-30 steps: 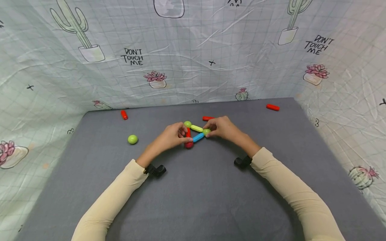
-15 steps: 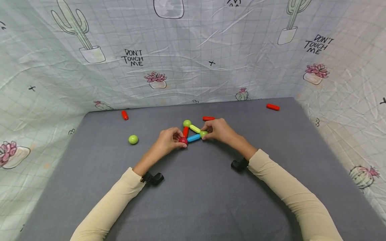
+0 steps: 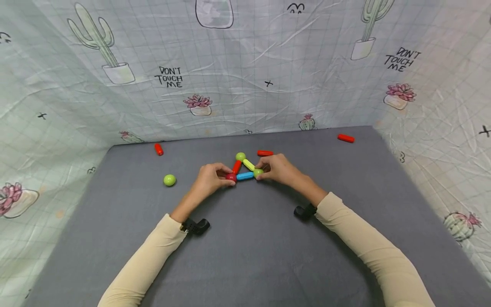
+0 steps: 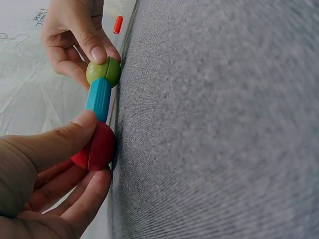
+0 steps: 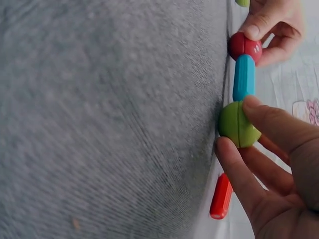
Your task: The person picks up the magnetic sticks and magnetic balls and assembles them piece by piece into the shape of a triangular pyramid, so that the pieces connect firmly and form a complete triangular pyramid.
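Observation:
A triangle of joined pieces lies on the grey table. Its near left corner is a red ball (image 3: 231,177), pinched between thumb and fingers of my left hand (image 3: 209,181). My right hand (image 3: 281,169) pinches the green ball (image 3: 258,173) at the near right corner. Between these balls runs a blue stick (image 3: 245,175), also plain in the left wrist view (image 4: 98,99) and the right wrist view. A red stick (image 3: 237,166) and a yellow stick (image 3: 249,165) rise to another green ball (image 3: 240,156) at the far corner, which neither hand touches.
Behind my right hand lies a loose red stick (image 3: 265,153). Other red sticks lie at the back left (image 3: 159,149) and back right (image 3: 346,138). A loose green ball (image 3: 169,180) rests left of my left hand. A patterned cloth (image 3: 230,76) hangs behind the table.
My left hand has shifted left from beside the red stick and now pinches the red ball. The triangle has turned, its near side now almost level. My right hand has moved slightly left, keeping its green ball.

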{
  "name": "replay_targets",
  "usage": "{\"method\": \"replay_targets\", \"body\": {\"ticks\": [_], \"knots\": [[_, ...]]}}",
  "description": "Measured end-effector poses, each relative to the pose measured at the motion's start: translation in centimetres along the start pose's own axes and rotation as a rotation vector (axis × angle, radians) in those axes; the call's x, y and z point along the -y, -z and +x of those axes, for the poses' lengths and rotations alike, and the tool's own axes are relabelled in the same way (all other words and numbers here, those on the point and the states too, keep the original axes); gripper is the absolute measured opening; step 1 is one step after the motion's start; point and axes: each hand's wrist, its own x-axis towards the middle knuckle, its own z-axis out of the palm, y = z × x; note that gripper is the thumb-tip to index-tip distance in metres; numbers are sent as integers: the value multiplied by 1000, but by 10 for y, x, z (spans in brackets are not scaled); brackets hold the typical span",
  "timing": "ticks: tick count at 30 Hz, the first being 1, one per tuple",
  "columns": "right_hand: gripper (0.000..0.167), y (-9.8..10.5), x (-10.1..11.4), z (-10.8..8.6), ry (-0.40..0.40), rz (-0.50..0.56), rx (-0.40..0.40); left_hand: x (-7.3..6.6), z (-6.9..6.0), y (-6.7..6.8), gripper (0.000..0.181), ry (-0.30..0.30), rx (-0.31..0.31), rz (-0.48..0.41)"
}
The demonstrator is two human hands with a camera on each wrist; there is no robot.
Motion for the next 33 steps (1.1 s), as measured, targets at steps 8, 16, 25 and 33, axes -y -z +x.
{"method": "replay_targets", "body": {"ticks": [8, 16, 25, 33], "knots": [[29, 14, -3, -2, 31, -16, 88, -2, -1, 1, 32, 3, -22, 24], [28, 31, -13, 9, 45, -61, 0, 0, 1, 1, 32, 8, -26, 24], [26, 44, -35, 28, 52, -139, -62, 1, 0, 1, 31, 0, -40, 14], [27, 45, -48, 40, 9, -158, -26, 5, 0, 0, 31, -6, -45, 8]]}}
